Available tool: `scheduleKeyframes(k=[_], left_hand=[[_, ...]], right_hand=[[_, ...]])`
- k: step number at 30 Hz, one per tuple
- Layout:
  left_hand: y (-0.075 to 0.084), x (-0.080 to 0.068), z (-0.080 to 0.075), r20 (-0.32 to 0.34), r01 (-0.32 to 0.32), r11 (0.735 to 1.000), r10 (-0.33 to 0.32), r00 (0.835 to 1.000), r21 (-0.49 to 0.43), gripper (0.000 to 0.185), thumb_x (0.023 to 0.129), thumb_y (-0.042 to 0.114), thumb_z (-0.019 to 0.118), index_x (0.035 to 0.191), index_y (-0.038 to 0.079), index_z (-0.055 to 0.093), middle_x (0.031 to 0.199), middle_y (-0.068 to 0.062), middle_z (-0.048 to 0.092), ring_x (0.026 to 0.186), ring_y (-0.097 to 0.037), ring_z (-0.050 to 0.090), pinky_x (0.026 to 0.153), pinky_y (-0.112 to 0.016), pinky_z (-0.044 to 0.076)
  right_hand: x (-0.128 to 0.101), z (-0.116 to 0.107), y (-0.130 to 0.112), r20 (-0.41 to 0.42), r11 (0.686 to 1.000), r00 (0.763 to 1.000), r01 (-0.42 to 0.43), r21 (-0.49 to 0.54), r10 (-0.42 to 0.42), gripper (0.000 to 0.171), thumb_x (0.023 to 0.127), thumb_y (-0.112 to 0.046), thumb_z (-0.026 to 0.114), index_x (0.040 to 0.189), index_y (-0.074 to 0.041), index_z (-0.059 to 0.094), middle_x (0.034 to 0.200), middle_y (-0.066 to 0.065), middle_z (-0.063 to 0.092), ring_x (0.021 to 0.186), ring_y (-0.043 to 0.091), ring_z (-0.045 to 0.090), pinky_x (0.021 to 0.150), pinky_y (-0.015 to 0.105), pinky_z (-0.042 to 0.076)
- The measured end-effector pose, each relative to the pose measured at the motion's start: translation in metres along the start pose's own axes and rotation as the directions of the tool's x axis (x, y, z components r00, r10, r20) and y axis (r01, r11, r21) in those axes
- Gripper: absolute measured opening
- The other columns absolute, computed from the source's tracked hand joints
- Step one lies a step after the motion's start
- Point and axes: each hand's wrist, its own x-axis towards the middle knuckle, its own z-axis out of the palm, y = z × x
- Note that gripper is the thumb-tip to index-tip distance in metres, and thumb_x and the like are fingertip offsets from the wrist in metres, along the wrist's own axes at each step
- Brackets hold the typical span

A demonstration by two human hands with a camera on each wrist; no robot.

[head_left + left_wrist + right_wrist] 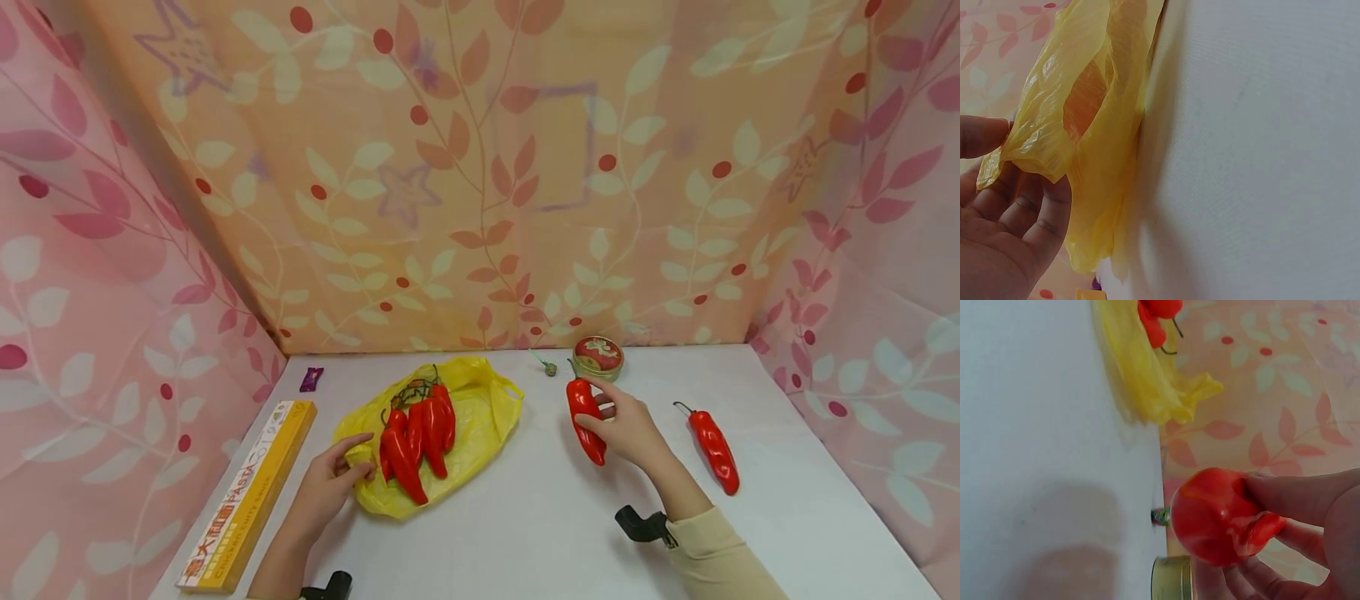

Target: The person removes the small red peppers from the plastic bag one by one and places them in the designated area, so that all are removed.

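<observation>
A red chili pepper with a dark stem is gripped between the thumb and fingers of my right hand. The right wrist view shows that pepper end-on, above the white table. My left hand pinches the near left edge of a yellow plastic bag. In the left wrist view, thumb and fingers hold a fold of the bag. Several red peppers lie in a bunch on the spread bag, stems toward the back. Another red pepper lies on the table to the right of my right hand.
A round tin with a red lid stands at the back, beside a small green-wrapped lollipop. On the left lie a long yellow pasta box and a small purple packet. Patterned curtains enclose the white table.
</observation>
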Motion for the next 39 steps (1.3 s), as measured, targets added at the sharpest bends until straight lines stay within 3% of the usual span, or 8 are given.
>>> scheduleKeyframes(k=[13,29,39], left_hand=[[-0.003,0.000,-0.001,-0.007,-0.023,1.000,0.023,1.000,-0.005,0.045,0.098,0.014,0.065,0.143,0.017,0.057,0.100,-0.010,0.071,0.081,-0.020,0.058,0.066,-0.021,0.051],[-0.005,-0.001,-0.001,-0.012,-0.029,1.000,0.029,1.000,0.002,0.044,0.098,0.013,0.065,0.141,0.017,0.059,0.101,-0.012,0.069,0.078,-0.019,0.053,0.062,-0.021,0.046],[-0.006,0.000,-0.001,-0.014,-0.010,1.000,0.010,1.000,0.011,0.044,0.098,0.015,0.066,0.142,0.018,0.058,0.103,-0.011,0.067,0.080,-0.019,0.052,0.061,-0.021,0.045]], right_hand=[[-0.016,-0.035,0.040,-0.055,0.987,0.998,-0.036,-0.156,0.027,0.074,0.090,-0.034,0.075,0.153,-0.013,0.042,0.128,0.025,0.060,0.109,0.037,0.061,0.073,0.041,0.061],[-0.028,-0.060,0.070,-0.096,0.964,0.993,-0.097,-0.247,0.075,0.072,0.090,-0.029,0.075,0.149,-0.007,0.041,0.123,0.032,0.059,0.106,0.045,0.059,0.069,0.045,0.062],[-0.033,-0.063,0.084,-0.148,0.930,0.989,-0.056,-0.362,0.002,0.069,0.086,-0.021,0.078,0.142,0.002,0.045,0.116,0.031,0.058,0.099,0.042,0.057,0.075,0.056,0.059]])
